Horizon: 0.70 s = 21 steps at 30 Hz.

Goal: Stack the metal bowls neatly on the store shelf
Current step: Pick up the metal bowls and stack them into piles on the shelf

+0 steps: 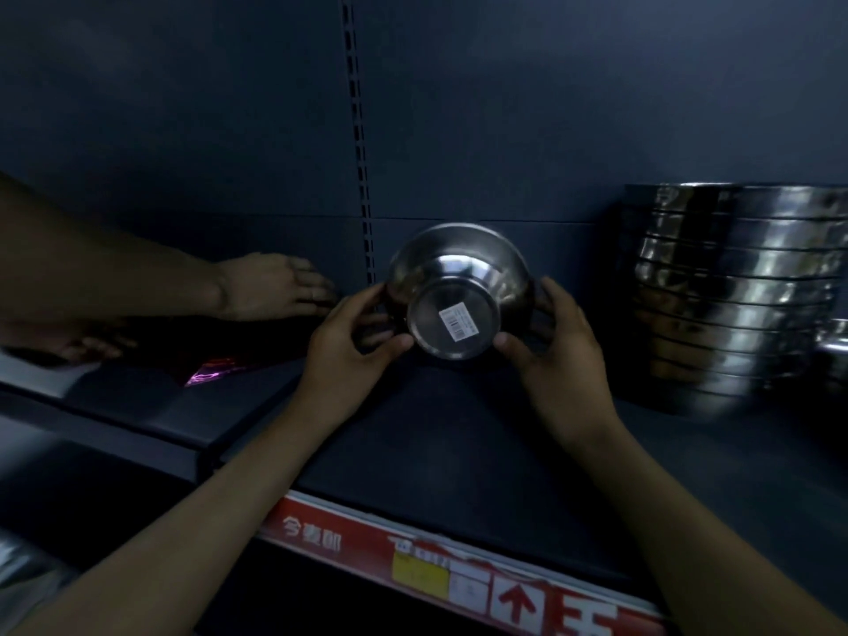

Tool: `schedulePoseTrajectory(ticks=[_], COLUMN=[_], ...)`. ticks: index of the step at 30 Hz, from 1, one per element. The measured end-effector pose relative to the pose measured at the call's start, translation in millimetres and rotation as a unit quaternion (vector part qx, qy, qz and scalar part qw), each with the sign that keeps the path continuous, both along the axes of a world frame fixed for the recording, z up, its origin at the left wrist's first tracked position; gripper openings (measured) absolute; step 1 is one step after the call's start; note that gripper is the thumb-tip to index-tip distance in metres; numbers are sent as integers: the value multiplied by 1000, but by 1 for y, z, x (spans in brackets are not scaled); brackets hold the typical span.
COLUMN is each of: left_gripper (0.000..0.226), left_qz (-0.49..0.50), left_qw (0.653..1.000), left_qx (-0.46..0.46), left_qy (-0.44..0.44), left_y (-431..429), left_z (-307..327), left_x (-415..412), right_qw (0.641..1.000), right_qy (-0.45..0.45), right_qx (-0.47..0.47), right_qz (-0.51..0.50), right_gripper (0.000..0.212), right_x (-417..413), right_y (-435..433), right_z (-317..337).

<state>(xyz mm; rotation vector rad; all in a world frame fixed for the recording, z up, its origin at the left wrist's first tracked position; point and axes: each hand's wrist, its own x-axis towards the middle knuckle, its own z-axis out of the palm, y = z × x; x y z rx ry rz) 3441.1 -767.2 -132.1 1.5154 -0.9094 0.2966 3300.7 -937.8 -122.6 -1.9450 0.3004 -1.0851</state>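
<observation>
Head view, store shelving in dim light: at far left another person's arm reaches in, its hand point(275, 289) lying fingers-out on the neighbouring shelf board, with a second, blurred hand point(87, 346) lower down. A slotted post point(360, 153) runs up the dark back panel. At centre the wearer's left hand point(348, 342) and right hand point(550, 351) grasp a metal bowl point(459, 277) between them, thumbs near its base and fingers curled round its sides. The bowl is tipped on its side over the shelf point(459, 452), base toward the camera and bearing a white barcode sticker point(459, 324); whether it touches the board cannot be told. Well apart at right stands a tall stack point(734, 305) of nested bowls. A red price strip point(413, 557) lines the shelf's front edge.
</observation>
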Motion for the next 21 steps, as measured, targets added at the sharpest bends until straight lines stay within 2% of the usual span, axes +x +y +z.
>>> schedulePoseTrajectory(ticks=[4, 8, 10, 14, 18, 21], left_gripper=[73, 92, 98, 92, 80, 78], left_qz=[-2, 0, 6, -12, -53, -64], left_qw=[1000, 999, 998, 997, 998, 997], left_qx=[-9, 35, 59, 69, 46, 46], left_qy=[19, 0, -16, -33, 9, 19], left_y=[0, -1, 0, 3, 2, 1], left_z=[-1, -1, -2, -6, -2, -1], left_x=[-1, -4, -3, 2, -4, -5], right_qw=[1000, 996, 996, 999, 999, 996], right_qy=[16, 47, 43, 2, -11, -18], right_qx=[-15, -71, -77, -39, 29, 87], right_qz=[7, 1, -4, -12, 7, 17], right_gripper=[94, 101, 93, 70, 49, 38], right_x=[0, 0, 0, -2, -4, -6], right_y=[-2, -12, -15, -19, -17, -16], right_z=[0, -7, -8, -5, -3, -1])
